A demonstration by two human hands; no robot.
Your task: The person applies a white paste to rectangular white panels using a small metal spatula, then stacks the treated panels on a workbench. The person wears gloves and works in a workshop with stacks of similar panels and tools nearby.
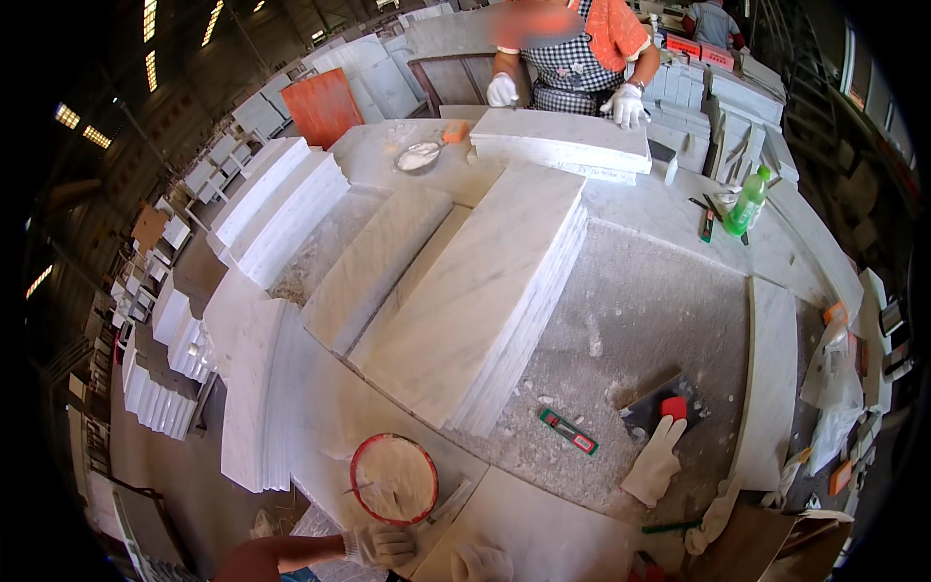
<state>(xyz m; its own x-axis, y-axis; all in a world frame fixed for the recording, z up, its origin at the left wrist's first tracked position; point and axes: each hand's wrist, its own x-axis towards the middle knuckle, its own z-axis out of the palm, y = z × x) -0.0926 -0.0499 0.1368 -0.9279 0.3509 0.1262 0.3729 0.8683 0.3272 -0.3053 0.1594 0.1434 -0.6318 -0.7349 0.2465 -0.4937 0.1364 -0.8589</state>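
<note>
Currently the person's two gloved hands are sitting at the bottom edge of the view. The left hand (pixel 380 545) is resting, fingers curled, just below the red-rimmed bowl (pixel 394 478) of white paste; whether it is gripping anything cannot be told. The right hand (pixel 482 563) is lying knuckles-up on the pale slab (pixel 543 533) at the near edge, half cut off by the frame, so its grip is also unclear.

The bowl is standing on the tabletop (pixel 640 310) near the left hand, just short of the low end of a tall stack of marble slabs (pixel 485 291), with a thin stick or tool lying in the paste.

Handling judgement: the bowl looks light and stiff, the paste soft and likely to slop, so taking it by the rim with the base kept level seems best. The marble slabs look heavy, rigid and brittle at the corners; long edges are the place to hold.

Across the tabletop another person's gloved hands (pixel 626 104) are resting on a separate slab stack (pixel 562 141). A spare glove (pixel 655 461), a green-red utility knife (pixel 569 431) and a green bottle (pixel 748 201) are lying nearby.
</note>
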